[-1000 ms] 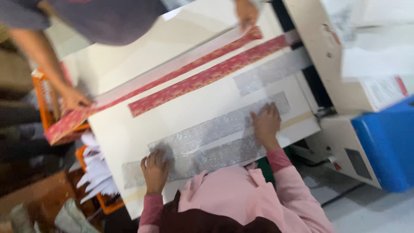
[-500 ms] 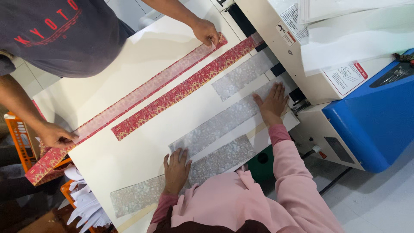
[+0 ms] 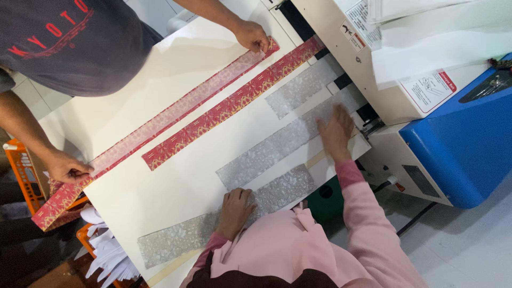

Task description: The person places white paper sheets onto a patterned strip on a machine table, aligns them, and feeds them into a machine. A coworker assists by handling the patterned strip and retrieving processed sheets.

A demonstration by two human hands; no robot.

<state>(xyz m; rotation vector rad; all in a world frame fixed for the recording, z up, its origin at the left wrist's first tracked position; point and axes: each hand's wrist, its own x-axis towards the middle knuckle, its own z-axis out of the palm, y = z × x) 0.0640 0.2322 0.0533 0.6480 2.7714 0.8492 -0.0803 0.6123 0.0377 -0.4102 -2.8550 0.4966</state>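
My left hand (image 3: 234, 212) and right hand (image 3: 335, 132) press flat, fingers spread, pinning silver strips (image 3: 277, 146) to the table (image 3: 176, 186), probably for alignment.

Pink long sleeves, ribbed darker-pink cuffs, pink garment, both hands bare.

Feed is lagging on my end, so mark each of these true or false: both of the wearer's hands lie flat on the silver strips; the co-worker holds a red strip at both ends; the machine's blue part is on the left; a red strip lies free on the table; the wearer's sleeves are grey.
1. True: the left hand and right hand press on silver patterned strips.
2. True: the co-worker's hands grip the long red strip.
3. False: the blue housing is on the right.
4. True: a second red strip lies untouched.
5. False: the sleeves are pink.
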